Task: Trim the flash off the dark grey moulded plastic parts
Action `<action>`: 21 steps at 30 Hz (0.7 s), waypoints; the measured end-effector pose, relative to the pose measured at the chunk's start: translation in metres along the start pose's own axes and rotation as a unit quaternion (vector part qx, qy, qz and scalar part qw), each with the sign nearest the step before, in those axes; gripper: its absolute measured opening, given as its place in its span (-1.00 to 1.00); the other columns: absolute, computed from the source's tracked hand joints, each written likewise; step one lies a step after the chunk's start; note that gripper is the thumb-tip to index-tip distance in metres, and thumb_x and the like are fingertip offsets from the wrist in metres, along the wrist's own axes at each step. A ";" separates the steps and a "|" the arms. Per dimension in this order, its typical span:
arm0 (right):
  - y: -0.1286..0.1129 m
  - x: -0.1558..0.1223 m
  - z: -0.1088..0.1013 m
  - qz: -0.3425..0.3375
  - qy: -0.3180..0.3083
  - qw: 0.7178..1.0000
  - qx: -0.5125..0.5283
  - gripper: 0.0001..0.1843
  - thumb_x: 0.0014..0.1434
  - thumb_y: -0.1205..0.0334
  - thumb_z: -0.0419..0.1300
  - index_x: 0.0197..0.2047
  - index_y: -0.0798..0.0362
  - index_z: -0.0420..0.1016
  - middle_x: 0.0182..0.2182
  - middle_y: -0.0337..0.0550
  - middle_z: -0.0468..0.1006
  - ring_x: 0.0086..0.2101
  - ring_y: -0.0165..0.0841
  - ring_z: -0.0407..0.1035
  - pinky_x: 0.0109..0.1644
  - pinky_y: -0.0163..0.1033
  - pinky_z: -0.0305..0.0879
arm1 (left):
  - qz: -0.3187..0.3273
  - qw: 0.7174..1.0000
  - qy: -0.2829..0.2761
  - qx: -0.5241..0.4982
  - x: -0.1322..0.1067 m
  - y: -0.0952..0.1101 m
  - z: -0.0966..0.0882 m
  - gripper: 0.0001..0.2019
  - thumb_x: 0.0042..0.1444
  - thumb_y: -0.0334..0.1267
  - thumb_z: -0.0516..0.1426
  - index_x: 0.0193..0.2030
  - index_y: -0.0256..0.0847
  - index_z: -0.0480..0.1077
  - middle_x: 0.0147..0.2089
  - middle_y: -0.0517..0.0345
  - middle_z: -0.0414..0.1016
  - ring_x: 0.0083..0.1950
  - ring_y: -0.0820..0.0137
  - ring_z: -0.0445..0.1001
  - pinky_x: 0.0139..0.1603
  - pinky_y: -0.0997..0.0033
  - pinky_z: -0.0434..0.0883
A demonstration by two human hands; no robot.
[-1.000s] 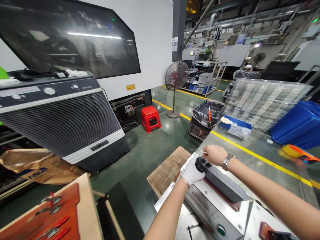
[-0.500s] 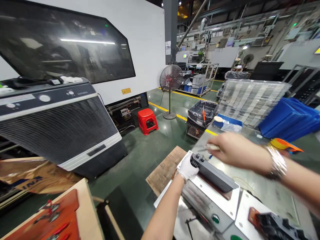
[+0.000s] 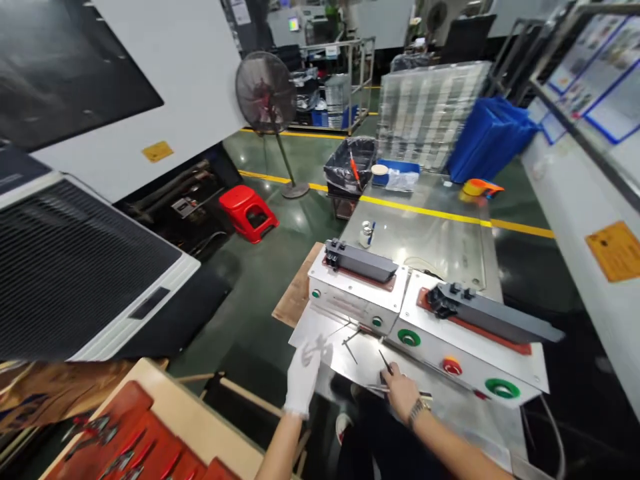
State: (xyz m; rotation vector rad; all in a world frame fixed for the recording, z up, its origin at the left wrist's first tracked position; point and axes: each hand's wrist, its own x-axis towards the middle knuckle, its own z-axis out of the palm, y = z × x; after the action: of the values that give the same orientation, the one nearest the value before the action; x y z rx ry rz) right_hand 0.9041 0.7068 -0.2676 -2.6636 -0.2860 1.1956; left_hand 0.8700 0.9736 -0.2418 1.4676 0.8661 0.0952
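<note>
A: What changed since half a second ago?

B: Both hands have come off the dark grey moulded bar (image 3: 361, 261) atop the left steel box. The white-gloved left hand (image 3: 304, 373) hangs blurred over the shiny steel plate (image 3: 325, 340); its grip I cannot tell. The bare right hand (image 3: 399, 390) pinches thin metal tweezers (image 3: 395, 391) there.

A: Any writing?

B: The yellow wall labels are unreadable.

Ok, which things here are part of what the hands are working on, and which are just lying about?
In hand:
white-gloved left hand
bare right hand on a thin metal tool
shiny steel tabletop
left dark grey fixture block

Lying about:
red plastic stool
black pedestal fan
blue bins
orange tape dispenser
</note>
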 end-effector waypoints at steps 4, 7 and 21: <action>0.025 -0.031 0.013 0.028 0.050 0.994 0.092 -0.72 0.35 0.10 0.25 0.04 0.08 0.52 0.05 -0.08 0.56 -0.01 -0.25 0.49 0.13 0.05 0.46 | -0.052 0.991 -0.073 0.104 -0.066 -0.034 -0.005 -0.36 0.12 -0.06 0.18 0.27 -0.44 0.33 -0.06 -0.13 0.65 -0.06 0.17 0.61 0.07 0.15 0.53; 0.050 -0.062 0.020 0.068 0.080 0.979 0.177 -0.76 0.37 0.08 0.24 -0.22 0.10 0.54 -0.25 -0.21 0.61 -0.19 -0.34 0.53 0.02 -0.05 0.49 | -0.085 0.942 -0.171 0.274 -0.098 -0.055 -0.003 -0.46 0.19 -0.23 0.07 0.25 -0.51 0.38 -0.13 -0.10 0.65 -0.10 0.23 0.60 0.10 0.22 0.49; 0.197 -0.115 -0.096 0.161 0.377 0.622 0.667 -0.70 0.42 0.06 0.16 0.07 0.10 0.43 -0.42 -0.38 0.46 -0.68 -0.64 0.00 -0.67 -0.46 -0.06 | 0.154 0.919 -0.300 0.203 -0.091 0.092 0.185 -0.18 0.00 -0.25 0.24 0.44 -0.34 0.18 0.51 -0.20 0.20 0.53 0.11 0.15 0.57 0.20 0.09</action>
State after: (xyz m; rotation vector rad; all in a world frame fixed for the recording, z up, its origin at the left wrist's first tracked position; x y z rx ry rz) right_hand 0.9191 0.4774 -0.1752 -1.5087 0.9012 -0.0154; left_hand 0.9494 0.7863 -0.1440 1.8703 0.1461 -0.3088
